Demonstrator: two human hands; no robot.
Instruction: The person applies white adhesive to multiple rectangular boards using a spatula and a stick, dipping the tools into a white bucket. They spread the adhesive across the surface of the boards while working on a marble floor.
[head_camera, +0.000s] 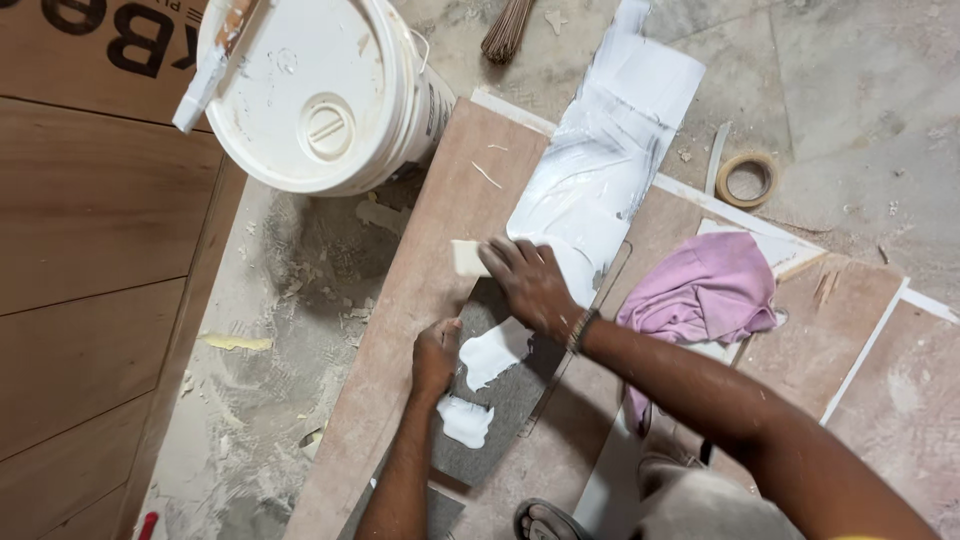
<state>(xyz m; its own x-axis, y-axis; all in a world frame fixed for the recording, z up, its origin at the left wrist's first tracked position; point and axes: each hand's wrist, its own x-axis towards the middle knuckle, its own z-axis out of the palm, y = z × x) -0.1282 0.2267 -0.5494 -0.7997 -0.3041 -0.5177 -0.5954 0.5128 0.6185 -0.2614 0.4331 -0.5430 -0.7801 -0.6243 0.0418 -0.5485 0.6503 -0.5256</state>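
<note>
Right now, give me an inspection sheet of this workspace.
Surface: dusty stone floor with long boards laid on it.
Job's things: grey strip smeared with white paste; small spreader card.
Clutter: white bucket, pink cloth, tape roll, broom bristles.
Hands: right hand presses the card on the strip; left hand steadies the strip's edge.
Cables: nothing seen.
Surroundings: wooden panels on the left.

Single head view, steeply down, close over floor (850, 120)
</note>
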